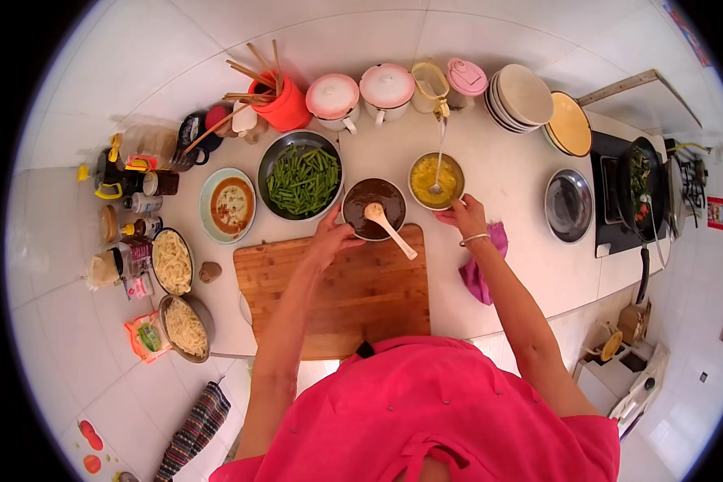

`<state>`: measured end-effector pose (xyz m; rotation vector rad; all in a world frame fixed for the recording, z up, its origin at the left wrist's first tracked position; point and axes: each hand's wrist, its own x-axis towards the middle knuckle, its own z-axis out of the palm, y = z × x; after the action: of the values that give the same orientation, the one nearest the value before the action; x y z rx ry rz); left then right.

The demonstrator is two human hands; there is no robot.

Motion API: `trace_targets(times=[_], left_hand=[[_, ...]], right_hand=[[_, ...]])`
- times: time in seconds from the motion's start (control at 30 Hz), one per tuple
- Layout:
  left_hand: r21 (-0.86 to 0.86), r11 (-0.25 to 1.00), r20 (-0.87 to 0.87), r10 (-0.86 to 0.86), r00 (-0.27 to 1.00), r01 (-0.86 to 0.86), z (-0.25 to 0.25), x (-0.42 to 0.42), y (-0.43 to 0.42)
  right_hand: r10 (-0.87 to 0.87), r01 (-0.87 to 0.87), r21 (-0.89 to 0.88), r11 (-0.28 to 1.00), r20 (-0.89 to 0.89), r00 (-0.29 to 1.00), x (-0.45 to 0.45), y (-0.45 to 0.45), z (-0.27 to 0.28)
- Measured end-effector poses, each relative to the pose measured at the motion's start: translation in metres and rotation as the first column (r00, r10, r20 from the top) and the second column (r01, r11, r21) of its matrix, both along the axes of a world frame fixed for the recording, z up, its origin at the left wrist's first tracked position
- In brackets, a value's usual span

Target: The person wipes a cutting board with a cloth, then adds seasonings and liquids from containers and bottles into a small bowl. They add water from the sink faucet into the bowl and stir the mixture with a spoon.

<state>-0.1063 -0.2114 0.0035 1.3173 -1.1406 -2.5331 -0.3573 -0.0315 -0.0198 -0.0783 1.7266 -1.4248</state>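
Observation:
A bowl of dark brown sauce (pixel 369 195) sits at the top edge of the wooden cutting board (pixel 329 289), with a pale spoon (pixel 394 231) resting in it. My left hand (pixel 332 238) grips the bowl's left rim. To the right is a bowl of yellow beaten egg (pixel 424 183), a long-handled metal spoon (pixel 440 161) standing in it. My right hand (pixel 466 218) holds this bowl by its lower right rim, fingertips partly hidden beneath. Close to my left hand lies a pan of cut green beans (pixel 303 175).
A purple cloth (pixel 486 265) lies below my right wrist. An oval metal dish (pixel 569 206) stands near the stove, where a wok (pixel 641 189) holds vegetables. Stacked bowls (pixel 522 96) and lidded enamel mugs (pixel 387 87) line the wall. Noodle bowls (pixel 173 261) are at left.

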Motion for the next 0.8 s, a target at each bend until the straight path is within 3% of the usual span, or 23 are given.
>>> trace_targets(times=[0.2,0.3,0.5,0.8], left_hand=[[0.028,0.999,0.012,0.035,0.999,-0.036,-0.013,-0.012,-0.001],[0.032,0.999,0.007,0.041,0.999,-0.042,-0.02,-0.016,-0.004],[0.037,0.998,0.019,0.053,0.998,-0.054,-0.013,-0.03,-0.008],[0.023,1.0,-0.057,0.021,0.998,-0.02,-0.021,-0.034,-0.019]], right_hand=[[-0.193,0.191,0.022,0.981,0.101,0.976,0.018,0.01,0.009],[-0.181,0.178,0.031,0.983,0.172,0.968,0.02,0.013,0.008],[-0.099,0.09,0.063,0.994,0.143,0.985,0.022,0.011,-0.001],[-0.109,0.108,0.014,0.994,0.166,0.98,0.021,0.002,-0.007]])
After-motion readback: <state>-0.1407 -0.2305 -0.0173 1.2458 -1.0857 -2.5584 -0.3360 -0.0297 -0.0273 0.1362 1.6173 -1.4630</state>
